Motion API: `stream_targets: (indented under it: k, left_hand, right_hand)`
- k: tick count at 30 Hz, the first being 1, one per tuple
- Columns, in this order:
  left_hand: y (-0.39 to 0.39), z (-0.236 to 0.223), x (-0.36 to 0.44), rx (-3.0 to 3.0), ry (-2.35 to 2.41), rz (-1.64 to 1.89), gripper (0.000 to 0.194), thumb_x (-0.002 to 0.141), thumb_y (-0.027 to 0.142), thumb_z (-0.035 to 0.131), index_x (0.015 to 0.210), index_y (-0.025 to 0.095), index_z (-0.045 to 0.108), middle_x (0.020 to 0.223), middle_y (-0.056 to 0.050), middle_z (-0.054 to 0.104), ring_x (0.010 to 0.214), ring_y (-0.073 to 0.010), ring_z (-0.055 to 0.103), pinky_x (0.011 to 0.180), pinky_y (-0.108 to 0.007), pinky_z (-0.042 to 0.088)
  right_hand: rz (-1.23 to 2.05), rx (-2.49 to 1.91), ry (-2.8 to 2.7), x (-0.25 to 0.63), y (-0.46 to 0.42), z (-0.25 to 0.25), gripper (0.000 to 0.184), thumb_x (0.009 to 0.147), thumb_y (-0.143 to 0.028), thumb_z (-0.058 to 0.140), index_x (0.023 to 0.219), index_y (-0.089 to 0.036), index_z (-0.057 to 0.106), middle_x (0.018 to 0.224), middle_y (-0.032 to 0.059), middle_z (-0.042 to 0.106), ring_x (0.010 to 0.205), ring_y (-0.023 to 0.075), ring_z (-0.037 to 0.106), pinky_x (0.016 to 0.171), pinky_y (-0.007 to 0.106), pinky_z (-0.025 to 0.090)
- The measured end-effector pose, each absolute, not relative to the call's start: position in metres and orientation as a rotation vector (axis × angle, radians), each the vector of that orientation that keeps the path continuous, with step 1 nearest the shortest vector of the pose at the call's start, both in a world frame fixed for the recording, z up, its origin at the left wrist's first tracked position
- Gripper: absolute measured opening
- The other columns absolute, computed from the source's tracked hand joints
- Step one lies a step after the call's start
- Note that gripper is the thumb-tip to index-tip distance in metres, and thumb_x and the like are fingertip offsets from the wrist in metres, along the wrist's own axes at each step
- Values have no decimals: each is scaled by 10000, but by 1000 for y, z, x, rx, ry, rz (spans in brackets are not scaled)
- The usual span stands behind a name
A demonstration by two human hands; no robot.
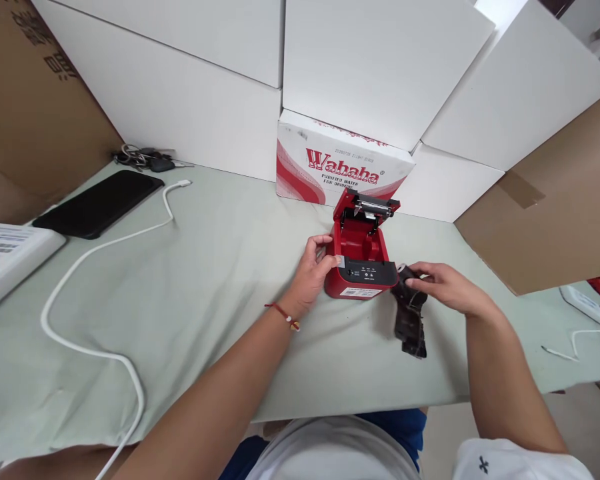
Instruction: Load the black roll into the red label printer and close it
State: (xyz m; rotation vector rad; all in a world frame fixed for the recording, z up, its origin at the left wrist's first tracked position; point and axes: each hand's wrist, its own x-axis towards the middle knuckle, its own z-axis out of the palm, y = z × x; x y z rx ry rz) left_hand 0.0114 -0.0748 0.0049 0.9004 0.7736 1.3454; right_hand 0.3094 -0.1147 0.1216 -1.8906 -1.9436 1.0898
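Observation:
A small red printer (333, 285) with a black front panel stands on the cloth-covered table, its lid (344, 205) raised and its red inside bare to view. My left hand (310, 277) grips its left side, thumb on the front corner and fingers along the wall. Just right of the printer, my right hand (445, 288) pinches a dark roll with a pale core (414, 293) between thumb and fingers. From that roll a loose, crumpled dark strip (409, 327) hangs toward the table. The roll's exact material cannot be made out.
Behind the printer stands a Wahaha water carton (330, 163) against white boxes (190, 93). To the left are keys (147, 159), a black phone (100, 203), a white cable (80, 267) and a white box (10, 253). Brown cardboard (555, 207) borders the right, near a white device (583, 303).

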Motion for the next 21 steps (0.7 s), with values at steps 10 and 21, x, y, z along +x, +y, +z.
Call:
stream_targets:
  k: [10,21]
  left_hand:
    - [-74,-1,8,918,803,1344,453,799,370,789,1205,257,621,1426,-68,669,1422,-263,589,1207,-413,505]
    - [-76,2,8,903,807,1336,437,805,372,791,1193,256,628,1400,-63,676,1371,-254,600,1160,-397,521]
  right_hand:
    - [592,-2088,-2086,331,-133,82,383,983,-425,666,1253,-236,861,1186,93,882,860,227,787,815,375,640]
    - [443,-1958,-2517,329,-166,132,327,938,-238,669,1193,-315,858,1106,67,870,874,252,794,737,352,570]
